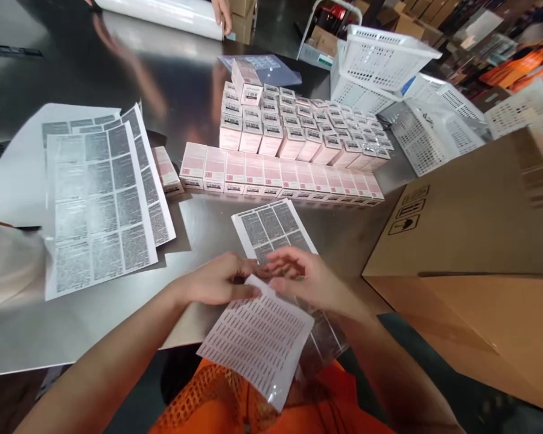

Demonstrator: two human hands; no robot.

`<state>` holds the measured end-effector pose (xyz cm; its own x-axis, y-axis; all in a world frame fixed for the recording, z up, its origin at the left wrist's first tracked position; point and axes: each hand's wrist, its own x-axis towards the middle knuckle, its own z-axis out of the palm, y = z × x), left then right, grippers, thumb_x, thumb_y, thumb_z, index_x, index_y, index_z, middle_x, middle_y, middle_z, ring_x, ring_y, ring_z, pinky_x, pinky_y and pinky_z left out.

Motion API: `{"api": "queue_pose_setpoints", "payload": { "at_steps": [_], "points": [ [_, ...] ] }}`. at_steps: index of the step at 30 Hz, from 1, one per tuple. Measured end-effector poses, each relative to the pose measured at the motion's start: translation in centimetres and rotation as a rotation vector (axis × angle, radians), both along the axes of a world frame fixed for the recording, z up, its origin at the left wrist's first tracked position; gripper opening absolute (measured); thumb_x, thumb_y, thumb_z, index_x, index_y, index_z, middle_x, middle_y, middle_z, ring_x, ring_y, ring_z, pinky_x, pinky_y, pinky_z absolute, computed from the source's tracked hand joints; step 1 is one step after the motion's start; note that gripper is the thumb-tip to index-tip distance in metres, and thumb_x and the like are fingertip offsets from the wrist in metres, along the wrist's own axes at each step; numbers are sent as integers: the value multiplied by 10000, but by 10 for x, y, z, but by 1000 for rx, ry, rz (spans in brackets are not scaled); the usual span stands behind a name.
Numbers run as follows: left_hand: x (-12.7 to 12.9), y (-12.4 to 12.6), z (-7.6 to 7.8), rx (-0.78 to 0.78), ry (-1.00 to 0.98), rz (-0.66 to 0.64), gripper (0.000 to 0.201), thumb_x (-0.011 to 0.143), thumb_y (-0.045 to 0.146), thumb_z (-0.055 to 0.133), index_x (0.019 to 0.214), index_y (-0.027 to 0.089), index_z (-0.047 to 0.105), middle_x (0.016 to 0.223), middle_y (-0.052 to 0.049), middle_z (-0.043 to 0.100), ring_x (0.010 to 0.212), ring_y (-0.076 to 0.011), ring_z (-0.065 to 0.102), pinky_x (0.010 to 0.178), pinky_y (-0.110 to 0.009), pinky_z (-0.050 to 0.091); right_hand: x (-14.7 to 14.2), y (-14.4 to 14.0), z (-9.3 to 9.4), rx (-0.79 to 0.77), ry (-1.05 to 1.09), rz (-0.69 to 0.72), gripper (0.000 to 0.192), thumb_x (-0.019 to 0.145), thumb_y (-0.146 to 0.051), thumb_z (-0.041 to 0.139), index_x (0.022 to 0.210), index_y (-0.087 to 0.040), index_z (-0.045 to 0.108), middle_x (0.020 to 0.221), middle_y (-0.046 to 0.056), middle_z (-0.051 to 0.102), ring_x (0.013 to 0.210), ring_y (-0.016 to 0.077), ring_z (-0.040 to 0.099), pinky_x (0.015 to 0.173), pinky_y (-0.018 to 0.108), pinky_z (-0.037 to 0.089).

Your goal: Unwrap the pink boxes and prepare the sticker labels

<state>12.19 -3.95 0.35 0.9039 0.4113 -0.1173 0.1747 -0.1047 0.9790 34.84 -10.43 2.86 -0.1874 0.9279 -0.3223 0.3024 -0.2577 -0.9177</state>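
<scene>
A white sheet of small printed labels hangs tilted in front of my body, past the table's near edge. My left hand pinches its top corner, thumb on the printed face and fingers behind. My right hand is beside that corner, its fingers loosely curled and its thumb apart from them, close to the sheet's upper edge. I see nothing between those fingers. Under both hands lies a stack of larger label sheets with dark text blocks, partly covered by the hands and the small label sheet.
Pink-and-white boxes stand in rows ahead, one box on top. More printed sheets and a white roll lie left. A cardboard carton and white baskets are right. Another person's hand touches a film roll.
</scene>
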Motion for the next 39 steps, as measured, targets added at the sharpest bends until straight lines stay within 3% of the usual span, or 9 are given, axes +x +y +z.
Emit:
{"api": "queue_pose_setpoints", "payload": {
  "at_steps": [2,5,12,14,17,20,26,31,39],
  "points": [
    [0,-2,4,-129,17,138,257,882,380,629,978,177,756,830,-46,749,697,-188,678,586,-252,493,-6,-7,5,7,-18,-3,287,797,-345,772,1052,-222,721,919,38,735,825,179,684,732,295,522],
    [0,-4,6,-190,44,285,328,892,451,599,801,157,711,654,-21,646,564,-141,572,504,-226,402,-9,-8,5,94,-52,-142,208,826,-320,729,1005,-215,745,897,39,745,815,185,689,744,309,529],
    [0,-5,2,99,63,637,456,917,478,545,583,168,528,502,29,429,474,-86,374,431,-200,262,-12,-15,14,214,-299,-71,620,690,-341,872,1255,-273,625,1176,61,681,1027,244,651,842,358,525],
    [-2,-4,3,140,67,710,473,915,482,556,565,173,481,494,39,380,472,-81,346,429,-199,250,-14,-14,14,247,-341,-93,572,680,-291,882,1201,-273,647,1145,51,685,1023,245,649,847,361,517],
    [-4,-2,5,103,-32,698,334,769,450,763,923,178,644,758,-7,630,628,-123,557,527,-203,423,-16,-5,12,332,-297,-64,412,727,-231,853,1112,-263,709,1067,35,713,959,214,666,820,331,513],
    [-6,0,7,15,-99,652,776,668,367,861,1348,236,510,955,-29,689,694,-145,620,582,-228,490,-18,9,11,413,-266,38,364,765,-198,822,1111,-269,736,1045,28,738,912,192,680,795,308,509],
    [-8,0,9,132,26,827,334,685,436,825,875,175,737,601,23,595,453,-78,391,417,-208,296,-19,23,19,521,-397,116,281,881,-243,708,1148,-324,740,1045,13,775,899,217,714,801,332,499],
    [-11,3,11,138,25,934,361,698,513,792,702,165,695,516,19,562,450,-89,408,412,-206,300,-2,25,30,506,-356,108,449,879,-359,719,1319,-318,637,1161,28,739,973,217,701,807,314,510],
    [-15,8,4,112,49,862,396,730,538,755,653,160,664,504,6,570,435,-102,458,415,-218,354,23,23,10,314,-66,-163,209,751,-368,767,871,-198,791,764,24,738,643,170,621,581,273,461]
  ]
}}
